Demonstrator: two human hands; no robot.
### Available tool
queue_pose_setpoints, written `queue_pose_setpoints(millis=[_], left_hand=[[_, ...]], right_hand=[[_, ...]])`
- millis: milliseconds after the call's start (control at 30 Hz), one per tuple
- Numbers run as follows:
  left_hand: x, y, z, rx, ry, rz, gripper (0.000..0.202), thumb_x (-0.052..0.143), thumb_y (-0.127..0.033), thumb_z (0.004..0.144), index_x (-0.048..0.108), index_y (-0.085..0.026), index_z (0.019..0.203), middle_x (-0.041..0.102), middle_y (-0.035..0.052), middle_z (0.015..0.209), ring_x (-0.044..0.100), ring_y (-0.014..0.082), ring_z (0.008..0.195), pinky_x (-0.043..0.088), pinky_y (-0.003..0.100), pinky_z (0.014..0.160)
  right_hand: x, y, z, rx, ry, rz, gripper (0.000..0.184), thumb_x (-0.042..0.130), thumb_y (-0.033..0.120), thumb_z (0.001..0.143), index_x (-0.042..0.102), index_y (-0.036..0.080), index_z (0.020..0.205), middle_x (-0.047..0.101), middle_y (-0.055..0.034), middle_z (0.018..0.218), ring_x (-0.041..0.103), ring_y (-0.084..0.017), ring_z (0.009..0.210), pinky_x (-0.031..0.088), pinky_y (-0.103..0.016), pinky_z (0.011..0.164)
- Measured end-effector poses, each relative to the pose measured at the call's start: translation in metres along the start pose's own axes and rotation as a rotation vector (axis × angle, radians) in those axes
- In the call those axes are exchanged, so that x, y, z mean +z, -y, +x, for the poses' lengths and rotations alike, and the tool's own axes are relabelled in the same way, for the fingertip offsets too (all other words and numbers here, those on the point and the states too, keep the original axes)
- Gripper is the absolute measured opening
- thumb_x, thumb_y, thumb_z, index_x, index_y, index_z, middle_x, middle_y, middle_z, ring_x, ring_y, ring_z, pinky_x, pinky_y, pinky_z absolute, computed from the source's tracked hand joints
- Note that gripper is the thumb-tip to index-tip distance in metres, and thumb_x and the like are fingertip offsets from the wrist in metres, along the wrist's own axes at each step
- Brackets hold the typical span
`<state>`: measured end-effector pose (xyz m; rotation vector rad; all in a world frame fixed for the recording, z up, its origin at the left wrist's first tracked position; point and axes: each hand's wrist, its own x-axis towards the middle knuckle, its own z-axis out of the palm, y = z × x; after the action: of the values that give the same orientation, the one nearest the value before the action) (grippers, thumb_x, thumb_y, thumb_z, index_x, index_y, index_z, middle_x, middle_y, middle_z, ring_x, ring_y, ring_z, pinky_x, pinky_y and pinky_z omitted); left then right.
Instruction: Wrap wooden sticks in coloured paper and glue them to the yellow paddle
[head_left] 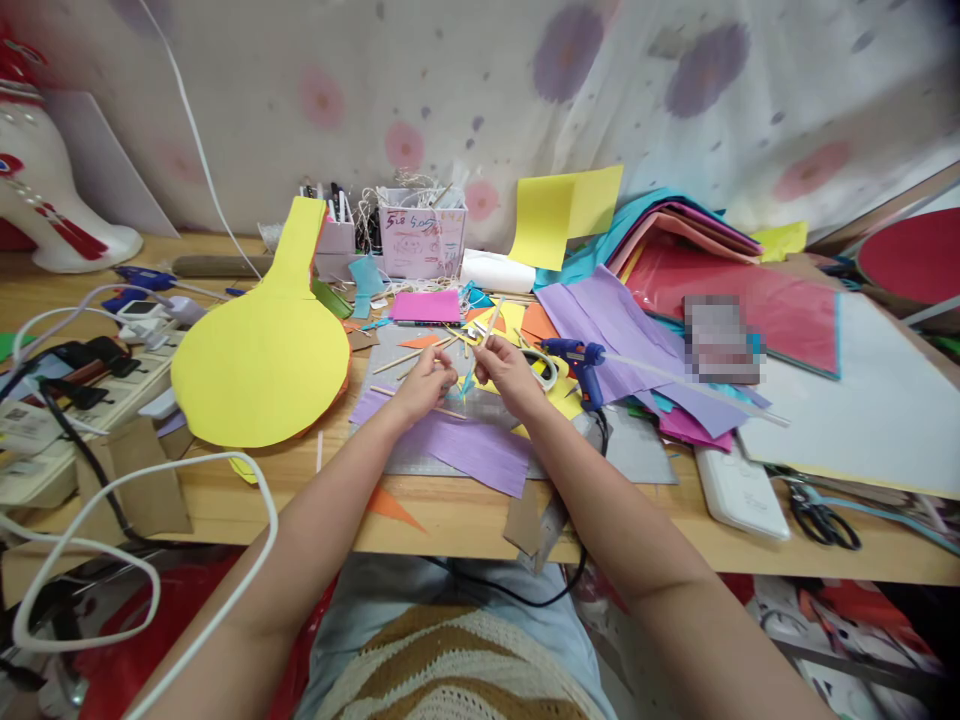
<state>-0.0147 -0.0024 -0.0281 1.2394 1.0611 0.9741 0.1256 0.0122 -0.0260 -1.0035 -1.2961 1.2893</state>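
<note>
My right hand (508, 372) is closed in a pinch around a thin pale stick (493, 318) that points up and away. Just left of it, my left hand (427, 384) has its fingers curled together; what they hold, if anything, is too small to name. Small teal paper scraps (466, 384) show between the two hands. Beneath them lie a grey mat (637, 455) and strips of purple paper (480, 450). A roll of tape (551, 372) and a blue glue gun (585, 368) lie right of my right hand.
A large yellow paddle-shaped cutout (261, 365) stands at left. Stacked coloured sheets (742, 290), a white power bank (739, 490) and black-handled scissors (823, 520) lie at right. A white box (422, 238) stands behind. A white cable (274, 510) loops at front left.
</note>
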Motion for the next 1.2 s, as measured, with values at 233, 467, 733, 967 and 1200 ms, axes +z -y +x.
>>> queue_pose_setpoints(millis=[233,467,733,967,1200], left_hand=[[0.004,0.002,-0.004,0.306,-0.005,0.64,0.027,0.041,-0.039,0.082,0.053,-0.018,0.07,0.048,-0.0018,0.061,0.043,0.0111,0.059,0.029,0.024,0.057],[0.005,-0.001,-0.007,0.338,-0.102,0.737,0.026,0.035,-0.032,0.084,0.048,-0.018,0.067,0.047,-0.001,0.06,0.043,0.012,0.058,0.028,0.025,0.057],[0.002,0.005,-0.002,0.234,-0.204,0.651,0.025,0.04,-0.034,0.08,0.044,-0.018,0.061,0.043,-0.0027,0.057,0.039,0.0109,0.055,0.028,0.024,0.055],[-0.008,0.008,0.007,0.207,-0.336,0.553,0.024,0.044,-0.033,0.079,0.048,-0.017,0.062,0.046,-0.0023,0.057,0.04,0.0104,0.056,0.029,0.024,0.055],[-0.019,-0.001,0.007,0.009,-0.218,0.065,0.03,0.038,-0.045,0.081,0.034,-0.02,0.065,0.021,-0.0082,0.048,0.018,0.006,0.039,0.017,0.02,0.041]], right_hand=[[0.001,-0.002,0.001,-0.029,-0.044,-0.049,0.027,0.059,0.041,0.069,0.042,0.02,0.068,0.044,0.0101,0.043,0.04,-0.005,0.038,0.03,-0.019,0.042],[0.004,0.001,-0.001,-0.01,-0.018,-0.037,0.029,0.057,0.044,0.07,0.041,0.02,0.071,0.048,0.0095,0.044,0.044,-0.006,0.041,0.036,-0.021,0.047],[0.003,0.006,-0.004,-0.086,0.085,-0.054,0.023,0.054,0.04,0.073,0.042,0.02,0.073,0.048,0.0084,0.049,0.044,-0.006,0.046,0.035,-0.022,0.051],[0.002,0.002,-0.001,-0.124,-0.019,-0.037,0.027,0.052,0.044,0.075,0.037,0.022,0.076,0.044,0.0102,0.047,0.04,-0.006,0.044,0.031,-0.021,0.049],[-0.004,0.005,0.001,-0.09,-0.096,-0.062,0.029,0.053,0.046,0.075,0.039,0.021,0.073,0.044,0.0101,0.044,0.038,-0.005,0.041,0.028,-0.02,0.045]])
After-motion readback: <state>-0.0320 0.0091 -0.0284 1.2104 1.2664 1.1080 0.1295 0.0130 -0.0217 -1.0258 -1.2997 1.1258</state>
